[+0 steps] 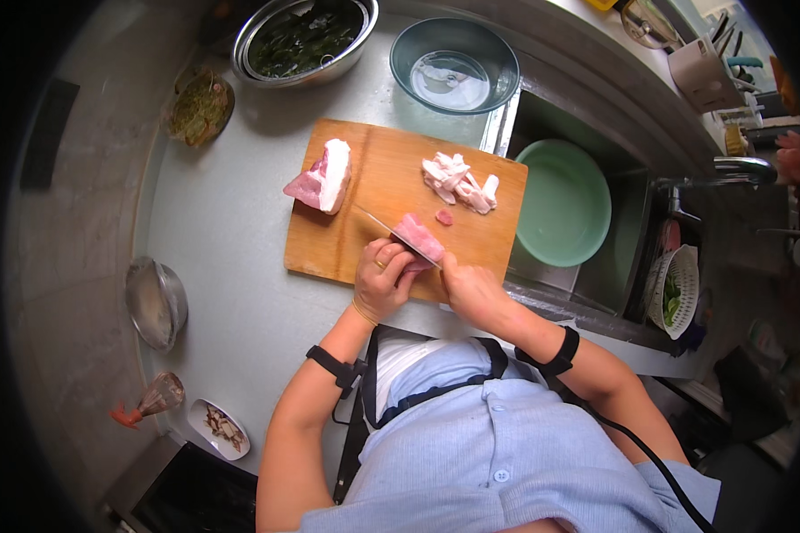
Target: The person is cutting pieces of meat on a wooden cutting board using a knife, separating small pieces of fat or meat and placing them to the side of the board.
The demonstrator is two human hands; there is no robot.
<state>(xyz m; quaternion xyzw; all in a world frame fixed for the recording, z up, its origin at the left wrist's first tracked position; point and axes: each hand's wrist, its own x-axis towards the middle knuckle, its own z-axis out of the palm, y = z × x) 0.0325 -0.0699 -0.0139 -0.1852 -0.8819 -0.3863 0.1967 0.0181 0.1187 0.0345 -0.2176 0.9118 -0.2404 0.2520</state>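
Observation:
My right hand (468,290) grips a kitchen knife (400,238) by its handle; the blade lies against a piece of pink raw meat (421,236) near the front edge of a wooden cutting board (390,166). With bent fingers, my left hand (381,276) holds the meat on the near side of the blade. Just beyond, a small slice of meat (444,216) rests on the board. Behind it is a pile of pale fatty strips (459,181). A larger chunk of raw meat with a thick white fat layer (323,178) sits at the board's left side.
Right of the board, a green basin (563,203) stands in the sink (623,233) beside a faucet (743,170). Behind are a teal bowl (407,63) and a metal bowl of dark leafy greens (305,41). A covered metal bowl (157,303) and a white dish (219,428) are at left.

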